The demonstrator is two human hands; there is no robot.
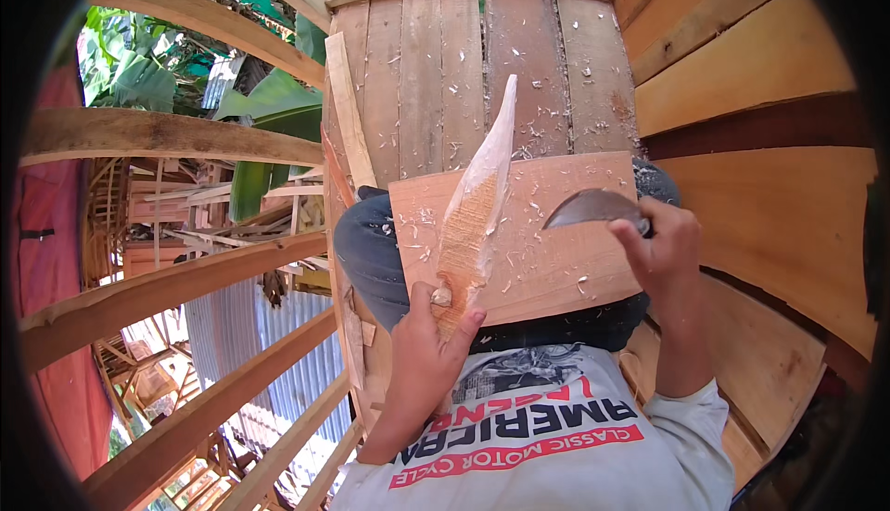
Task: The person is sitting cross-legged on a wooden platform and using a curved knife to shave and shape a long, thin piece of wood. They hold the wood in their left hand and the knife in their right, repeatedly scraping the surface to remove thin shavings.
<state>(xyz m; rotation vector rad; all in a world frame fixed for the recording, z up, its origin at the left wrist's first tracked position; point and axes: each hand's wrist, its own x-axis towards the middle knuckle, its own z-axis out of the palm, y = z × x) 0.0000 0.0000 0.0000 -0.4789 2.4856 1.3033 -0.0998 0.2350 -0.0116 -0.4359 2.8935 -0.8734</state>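
My left hand (428, 344) is closed round the near end of a carved piece of wood (473, 210), long and leaf-shaped, tapering to a pale point away from me. Its nearer half is darker and rough with cut marks; a small knob stands out beside my fingers. The carving lies slanted over a flat wooden board (556, 261) across my lap, its tip reaching past the board's far edge. At the right, my right hand (667, 247) grips a knife with a short, wide curved blade (593, 207). The blade points left, apart from the carving. My fingers mostly hide its handle.
Wood shavings are scattered over the board and the plank floor (417, 85). A loose wooden strip (348, 108) lies at the floor's left side. Slatted rails (185, 298) run along the left, and a wall of wide planks (760, 187) rises close on the right.
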